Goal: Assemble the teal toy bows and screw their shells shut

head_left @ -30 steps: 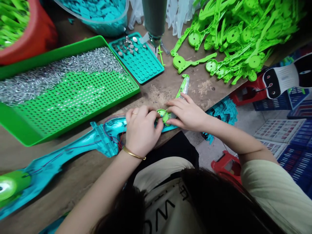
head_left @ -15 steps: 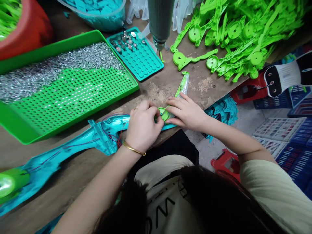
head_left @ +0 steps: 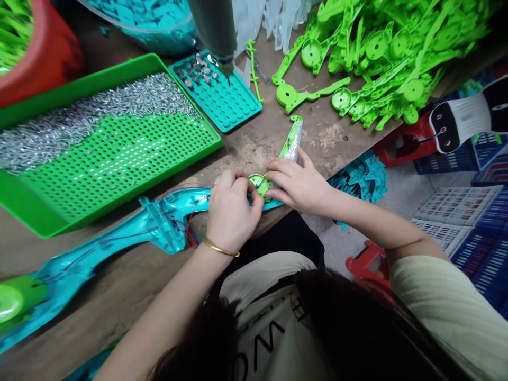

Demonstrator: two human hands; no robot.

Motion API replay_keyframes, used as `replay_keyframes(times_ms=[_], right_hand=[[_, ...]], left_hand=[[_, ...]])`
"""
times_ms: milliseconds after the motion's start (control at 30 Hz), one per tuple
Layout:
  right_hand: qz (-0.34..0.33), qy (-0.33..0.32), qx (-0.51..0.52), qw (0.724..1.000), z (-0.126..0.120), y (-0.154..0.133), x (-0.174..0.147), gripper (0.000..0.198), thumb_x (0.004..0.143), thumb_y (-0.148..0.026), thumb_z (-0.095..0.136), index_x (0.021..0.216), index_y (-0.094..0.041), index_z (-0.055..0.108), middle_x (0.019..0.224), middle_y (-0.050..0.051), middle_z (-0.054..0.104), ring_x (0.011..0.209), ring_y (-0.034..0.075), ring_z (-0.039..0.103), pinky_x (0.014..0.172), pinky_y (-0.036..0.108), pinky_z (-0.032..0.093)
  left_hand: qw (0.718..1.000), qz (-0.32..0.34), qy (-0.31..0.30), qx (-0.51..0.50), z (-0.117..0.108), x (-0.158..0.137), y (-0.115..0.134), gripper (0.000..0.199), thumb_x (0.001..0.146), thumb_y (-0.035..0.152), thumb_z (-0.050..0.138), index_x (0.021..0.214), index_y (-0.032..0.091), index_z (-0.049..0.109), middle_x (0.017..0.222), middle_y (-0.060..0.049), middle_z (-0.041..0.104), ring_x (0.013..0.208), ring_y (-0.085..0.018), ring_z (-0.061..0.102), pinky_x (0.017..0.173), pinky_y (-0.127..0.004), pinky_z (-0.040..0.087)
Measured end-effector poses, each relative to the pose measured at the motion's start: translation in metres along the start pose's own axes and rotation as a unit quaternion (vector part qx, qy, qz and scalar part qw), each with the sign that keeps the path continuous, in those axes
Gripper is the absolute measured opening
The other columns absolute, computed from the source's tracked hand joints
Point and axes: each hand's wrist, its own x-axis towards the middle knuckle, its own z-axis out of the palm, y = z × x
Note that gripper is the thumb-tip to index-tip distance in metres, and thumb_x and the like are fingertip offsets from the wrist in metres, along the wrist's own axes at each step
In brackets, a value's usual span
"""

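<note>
A long turquoise plastic shell (head_left: 133, 225) lies along the bench edge, with thin red and purple wires in it. At its right end sits a bright green plastic part (head_left: 257, 183) with a round base and an arm backed by a clear plastic piece (head_left: 292, 148). My left hand (head_left: 234, 209) is closed in a pinch at the left side of the round base; what its fingertips hold is hidden. My right hand (head_left: 299, 185) grips the green part from the right, fingers across its top and thumb at the near edge.
A hanging power screwdriver (head_left: 216, 32) is above a turquoise dimpled tray (head_left: 234, 108) with metal discs. Left is a green tray (head_left: 130, 159) of screws. Green parts (head_left: 377, 47) are heaped at the back right. Crates (head_left: 452, 203) stand on the floor.
The hanging screwdriver has swung left over the dimpled tray, uncovering a thin green strip behind it. The view has shifted slightly. Both hands stay at the round base with little change.
</note>
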Motion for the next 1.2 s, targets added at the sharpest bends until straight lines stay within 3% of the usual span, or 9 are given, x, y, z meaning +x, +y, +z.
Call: replay_keyframes(times_ms=[167,367,567,767,967,1200], right_hand=[[0.005,0.000,-0.048,0.999,-0.001,-0.004,0.003,0.050,0.098,-0.055,0.034,0.113,-0.016,0.062,0.129,0.015,0.061,0.127,0.031,0.051,0.113,0.069,0.017],[-0.006,0.009,-0.085,0.996,-0.003,-0.011,0.006,0.047,0.100,-0.048,0.033,0.108,-0.015,0.066,0.114,0.013,0.064,0.115,0.030,0.053,0.115,0.071,0.016],[-0.021,-0.002,-0.057,0.998,-0.008,-0.003,0.006,0.040,0.098,-0.044,0.041,0.109,-0.017,0.067,0.115,0.011,0.065,0.117,0.030,0.053,0.117,0.069,0.016],[-0.045,-0.011,-0.010,0.999,-0.013,0.010,0.005,0.040,0.098,-0.046,0.042,0.116,-0.019,0.065,0.119,0.009,0.067,0.119,0.026,0.056,0.118,0.063,0.018],[-0.033,-0.015,-0.039,0.999,-0.012,0.005,0.006,0.042,0.096,-0.049,0.044,0.111,-0.017,0.067,0.120,0.011,0.066,0.119,0.029,0.054,0.116,0.063,0.020],[-0.041,-0.021,0.016,0.999,-0.022,0.011,0.006,0.040,0.096,-0.046,0.048,0.118,-0.017,0.064,0.121,0.011,0.066,0.119,0.026,0.057,0.118,0.058,0.022]], left_hand=[[0.999,0.041,0.017,0.017,0.000,-0.007,-0.001,0.015,0.088,0.022,0.051,0.083,0.018,0.064,0.103,-0.012,0.063,0.101,-0.028,0.060,0.092,-0.045,0.048],[0.992,0.116,0.022,0.044,-0.003,-0.023,-0.001,0.021,0.089,0.020,0.050,0.101,0.016,0.067,0.116,-0.016,0.063,0.110,-0.029,0.057,0.111,-0.054,0.033],[0.984,0.149,-0.004,0.095,-0.002,-0.020,-0.005,0.033,0.091,0.029,0.050,0.117,0.018,0.066,0.116,-0.016,0.062,0.108,-0.031,0.054,0.100,-0.050,0.040],[0.984,0.142,-0.030,0.107,-0.002,-0.015,-0.003,0.034,0.089,0.028,0.048,0.115,0.017,0.067,0.112,-0.016,0.063,0.103,-0.033,0.053,0.094,-0.051,0.043],[0.987,0.131,-0.037,0.080,-0.001,-0.012,-0.003,0.035,0.088,0.027,0.048,0.118,0.016,0.064,0.111,-0.016,0.062,0.105,-0.032,0.051,0.093,-0.050,0.042],[0.977,0.152,-0.042,0.142,-0.002,-0.010,0.000,0.034,0.092,0.028,0.042,0.113,0.015,0.065,0.105,-0.016,0.062,0.099,-0.032,0.051,0.090,-0.048,0.042]])
